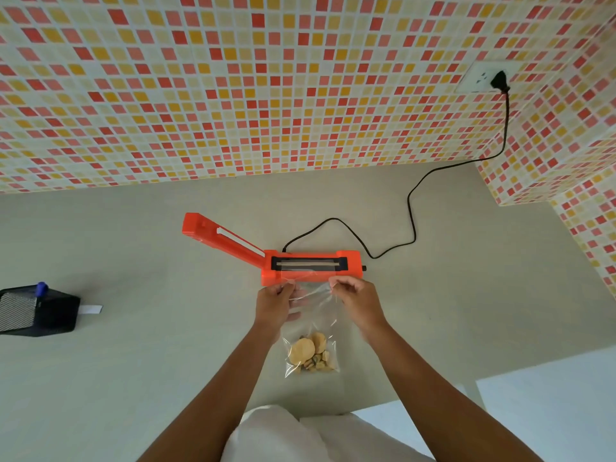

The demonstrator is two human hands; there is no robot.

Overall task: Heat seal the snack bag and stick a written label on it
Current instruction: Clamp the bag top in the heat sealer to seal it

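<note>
An orange heat sealer (346, 258) lies on the grey counter with its lid arm (223, 236) raised to the left, baring the sealing strip (308, 262). A clear snack bag (311, 328) with pale biscuit pieces (308, 356) at its bottom lies in front of it. The bag's open top edge rests over the sealer's front. My left hand (273, 303) pinches the bag's top left corner. My right hand (358, 300) pinches the top right corner. A white label strip (91, 309) lies beside a black mesh holder.
A black mesh holder (36, 311) with a blue-capped pen (41, 289) stands at the left. The sealer's black cord (411, 208) runs over the counter up to a wall socket (483, 81). A tiled wall and a tiled corner block (566, 161) bound the counter.
</note>
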